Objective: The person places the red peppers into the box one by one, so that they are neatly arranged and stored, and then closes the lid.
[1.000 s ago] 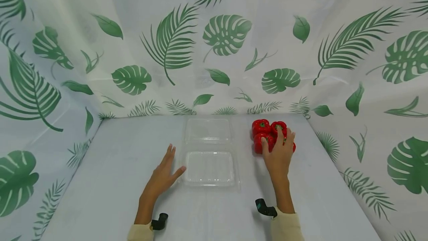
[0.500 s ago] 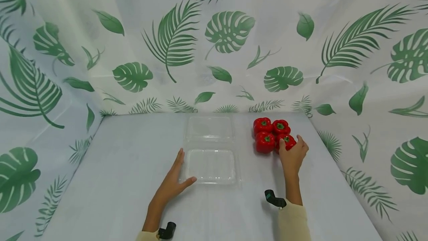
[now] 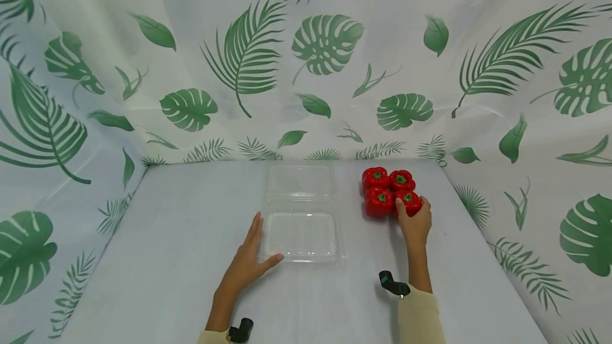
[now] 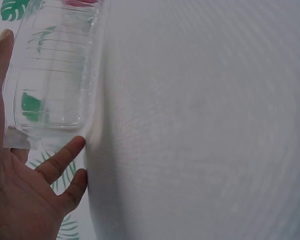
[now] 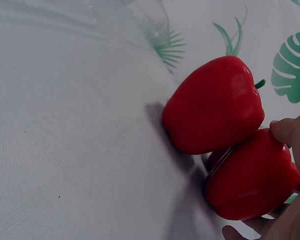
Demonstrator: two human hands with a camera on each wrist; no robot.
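Observation:
Several red bell peppers stand grouped at the right of the table, stems up. My right hand [image 3: 416,224] grips the near right bell pepper [image 3: 407,204], thumb on its left and fingers round its right side. In the right wrist view that bell pepper [image 5: 252,175] sits between thumb and fingers, touching its neighbour [image 5: 215,107]. A clear plastic clamshell container [image 3: 300,238] lies open in the middle, its lid [image 3: 299,180] folded back. At the container's left edge my left hand [image 3: 246,264] is spread, fingers straight; the left wrist view shows the fingers beside the clear wall [image 4: 85,100].
The white table [image 3: 158,259] runs back to a white curtain [image 3: 334,110] printed with green leaves, which also rises on both sides. A black wrist camera [image 3: 393,283] sits on the right sleeve, another [image 3: 240,329] on the left.
My right hand has moved from above the peppers to the near right one and closed round it. The left hand has shifted right, against the container's edge.

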